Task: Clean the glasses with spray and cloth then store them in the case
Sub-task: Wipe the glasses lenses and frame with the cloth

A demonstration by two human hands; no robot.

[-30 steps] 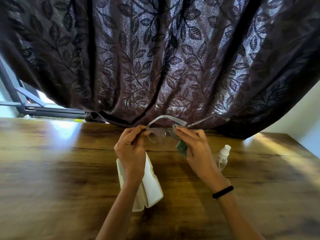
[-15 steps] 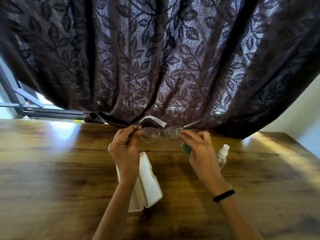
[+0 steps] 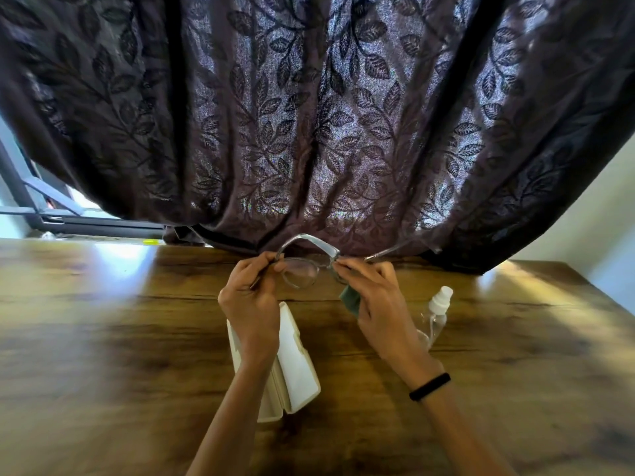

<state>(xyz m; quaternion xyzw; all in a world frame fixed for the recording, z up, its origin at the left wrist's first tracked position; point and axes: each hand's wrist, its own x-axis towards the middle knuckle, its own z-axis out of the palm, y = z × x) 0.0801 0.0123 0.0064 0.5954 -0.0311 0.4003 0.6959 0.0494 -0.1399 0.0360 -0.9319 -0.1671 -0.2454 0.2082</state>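
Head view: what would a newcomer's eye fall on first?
First the dark leaf-patterned curtain across the upper half. At centre, above the wooden table, the left hand pinches clear-framed glasses while the right hand holds a green cloth on one lens. A white case lies open beneath.

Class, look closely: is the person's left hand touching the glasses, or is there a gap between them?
Touching. The head view shows the left hand with its fingertips pinching the outer end of the frame of the glasses; no gap is visible.
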